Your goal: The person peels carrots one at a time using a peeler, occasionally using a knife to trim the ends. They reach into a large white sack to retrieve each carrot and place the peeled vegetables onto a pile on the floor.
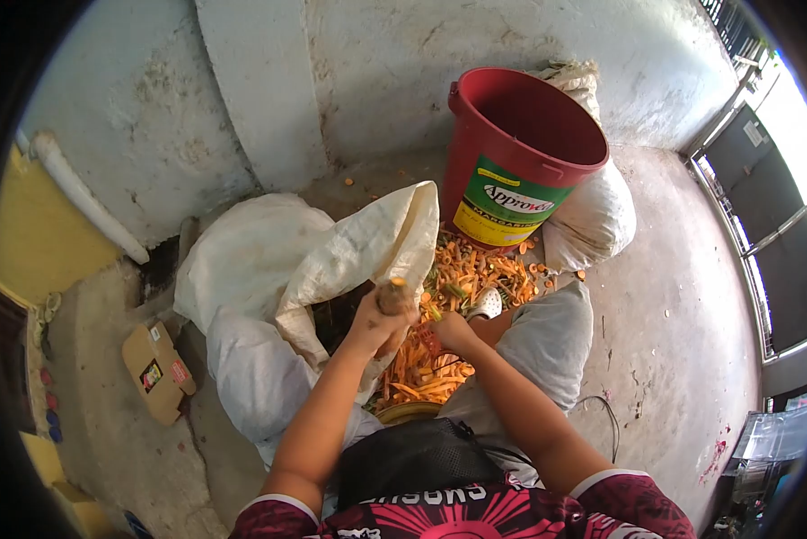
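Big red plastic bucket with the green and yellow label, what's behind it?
Behind the bucket is a stuffed white woven sack: its bulging lower part and, apparently, its crumpled top show. The bucket covers the rest.

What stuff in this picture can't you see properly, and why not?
All in the head view:
Inside the open sack: dark, partly behind the left hand.
Bottom of the red bucket: its near wall hides it.
Whatever the right hand holds: fingers cover part; the rest is too small.
Small print on the label: too tiny.
Near side of the yellow rim: behind the black bag.
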Motion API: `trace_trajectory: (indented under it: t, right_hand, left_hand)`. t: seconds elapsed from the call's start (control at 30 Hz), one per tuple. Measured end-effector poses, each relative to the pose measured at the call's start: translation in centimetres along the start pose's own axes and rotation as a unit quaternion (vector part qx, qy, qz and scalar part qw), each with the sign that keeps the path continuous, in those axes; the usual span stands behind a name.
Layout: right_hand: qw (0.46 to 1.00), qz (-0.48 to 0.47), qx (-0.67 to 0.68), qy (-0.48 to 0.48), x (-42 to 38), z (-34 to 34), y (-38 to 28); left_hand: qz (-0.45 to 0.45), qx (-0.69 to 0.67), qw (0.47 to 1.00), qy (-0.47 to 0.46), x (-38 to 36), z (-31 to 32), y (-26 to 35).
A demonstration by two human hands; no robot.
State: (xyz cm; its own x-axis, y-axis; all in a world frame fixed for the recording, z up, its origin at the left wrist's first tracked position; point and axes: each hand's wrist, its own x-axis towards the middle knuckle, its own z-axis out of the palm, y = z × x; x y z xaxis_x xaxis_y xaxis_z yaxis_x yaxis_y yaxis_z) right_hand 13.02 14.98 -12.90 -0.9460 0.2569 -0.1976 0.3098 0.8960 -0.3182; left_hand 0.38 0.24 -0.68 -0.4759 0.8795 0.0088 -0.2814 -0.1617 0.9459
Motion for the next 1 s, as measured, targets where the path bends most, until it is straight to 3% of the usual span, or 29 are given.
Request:
trace_trajectory:
  t: [0.03, 0.1, 0.13, 0.23, 0.27, 0.37, 0.5, 0.6, 0.7, 0.8, 0.9, 0.93, 1.0]
  right_hand:
    - [0.99, 0.082, 0.112, -0.008, -0.3, -1.4, -1.3]
    - [0.913, 0.24, 0.328, -0.019, -0.7, -4.2, -3.6]
    - [0.891, 0.254, 0.376, -0.021, -0.7, -4.3, -3.7]
    - [0.847, 0.223, 0.482, 0.039, 0.3, -1.2, -1.6]
    - [0.851, 0.232, 0.471, 0.023, 0.5, -0.9, -0.8]
    - [0.727, 0.255, 0.635, 0.052, -1.0, -7.5, -5.3]
    - [0.628, 0.246, 0.735, 0.064, -1.3, -8.6, -5.7]
    - [0.55, 0.235, 0.801, 0.037, -1.1, -7.9, -5.7]
    - [0.581, 0.223, 0.767, 0.159, -0.8, -7.7, -6.5]
    - [0.612, 0.182, 0.709, 0.3, -1.1, -9.0, -7.1]
    - [0.642, 0.183, 0.66, 0.344, -1.0, -9.1, -6.3]
    - [0.637, 0.176, 0.662, 0.354, -1.1, -9.6, -6.5]
    - [0.633, 0.193, 0.634, 0.4, -1.0, -10.2, -6.3]
  left_hand:
    - [-0.017, -0.041, 0.997, 0.061, 0.0, -0.2, -0.2]
    - [-0.047, -0.117, 0.976, 0.179, 0.7, -0.6, -0.1]
    - [-0.1, -0.179, 0.95, 0.237, 1.2, -1.3, -0.7]
    - [-0.088, -0.412, 0.832, 0.362, 1.6, -2.0, -0.6]
    - [-0.067, -0.448, 0.815, 0.36, 1.4, -2.2, 0.0]
    - [-0.02, -0.562, 0.785, 0.26, 1.1, -2.0, 1.3]
    - [0.069, -0.611, 0.786, 0.072, 0.5, -2.6, 0.6]
    - [0.069, -0.568, 0.813, 0.108, 0.7, -2.4, 0.8]
    - [0.052, -0.57, 0.819, 0.039, 0.3, -1.3, 1.3]
    - [0.016, -0.62, 0.781, -0.074, -0.4, -0.5, 1.3]
    - [-0.024, -0.618, 0.786, -0.009, -0.7, 0.9, 2.0]
    - [-0.015, -0.633, 0.773, -0.039, -0.9, 1.4, 2.3]
    - [-0.116, -0.664, 0.735, -0.075, -0.6, 0.7, 1.3]
